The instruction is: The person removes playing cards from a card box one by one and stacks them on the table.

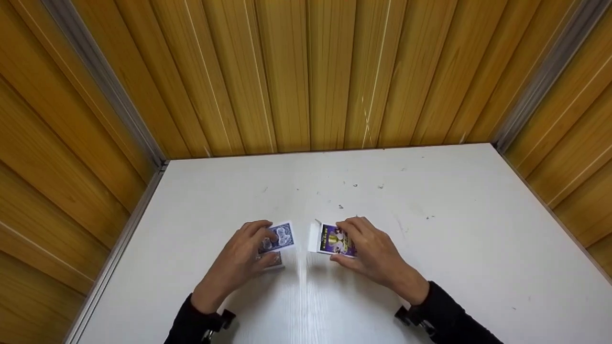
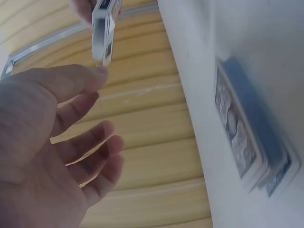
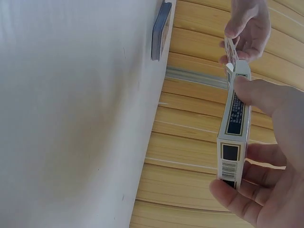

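Note:
My left hand (image 1: 241, 251) pinches a blue-backed playing card (image 1: 283, 235); in the right wrist view this card (image 3: 231, 49) shows between thumb and fingers, but I cannot tell whether it is one or several. Below that hand, a stack of blue-backed cards (image 2: 240, 126) lies on the table, its layers slightly offset. My right hand (image 1: 373, 246) holds a purple-fronted card box (image 1: 332, 239) with white sides, thumb on one narrow side and fingers on the other. The box's opened end faces the left hand, with a white flap standing out. The box's inside is hidden.
The white table (image 1: 459, 205) carries small dark marks. Yellow wood-grain panels (image 1: 330, 71) rise behind and at both sides, with grey metal strips (image 1: 107, 81) at the corners. Dark sleeves and a wrist-worn device (image 1: 224, 319) are near the front.

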{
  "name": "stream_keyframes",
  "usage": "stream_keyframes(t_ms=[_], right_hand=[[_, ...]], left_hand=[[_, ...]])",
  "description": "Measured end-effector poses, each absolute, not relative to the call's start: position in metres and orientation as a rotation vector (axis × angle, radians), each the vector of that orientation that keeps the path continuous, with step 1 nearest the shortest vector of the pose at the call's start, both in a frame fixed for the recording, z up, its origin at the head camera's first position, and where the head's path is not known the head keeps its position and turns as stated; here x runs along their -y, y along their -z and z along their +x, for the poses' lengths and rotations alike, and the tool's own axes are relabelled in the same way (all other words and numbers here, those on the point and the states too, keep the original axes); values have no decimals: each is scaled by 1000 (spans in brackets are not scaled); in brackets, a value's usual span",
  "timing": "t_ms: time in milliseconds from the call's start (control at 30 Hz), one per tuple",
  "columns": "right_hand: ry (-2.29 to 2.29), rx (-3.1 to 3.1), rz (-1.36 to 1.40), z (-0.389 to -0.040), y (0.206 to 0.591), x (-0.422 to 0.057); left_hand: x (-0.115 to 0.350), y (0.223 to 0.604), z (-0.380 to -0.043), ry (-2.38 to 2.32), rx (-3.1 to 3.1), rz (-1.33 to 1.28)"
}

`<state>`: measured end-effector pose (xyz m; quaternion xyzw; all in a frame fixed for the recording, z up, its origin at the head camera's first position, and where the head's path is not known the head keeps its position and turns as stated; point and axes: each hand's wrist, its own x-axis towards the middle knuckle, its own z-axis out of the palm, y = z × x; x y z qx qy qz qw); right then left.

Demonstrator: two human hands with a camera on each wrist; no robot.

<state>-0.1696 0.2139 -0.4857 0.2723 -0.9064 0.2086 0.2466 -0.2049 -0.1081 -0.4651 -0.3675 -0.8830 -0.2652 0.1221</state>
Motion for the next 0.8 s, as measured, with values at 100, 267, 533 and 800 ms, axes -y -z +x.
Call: stream_keyframes(t_ms=[100, 267, 533, 800], right_hand=[[-581, 2475, 731, -170, 487, -215], [-592, 2496, 715, -169, 486, -216], [-584, 2527, 714, -167, 486, -215], [-580, 2529, 733, -167, 485, -214]], left_hand=[[117, 461, -207, 792, 2653, -1015], [125, 459, -209, 794, 2745, -955], [123, 473, -212, 733, 2898, -948], [121, 487, -215, 769, 2984, -959]])
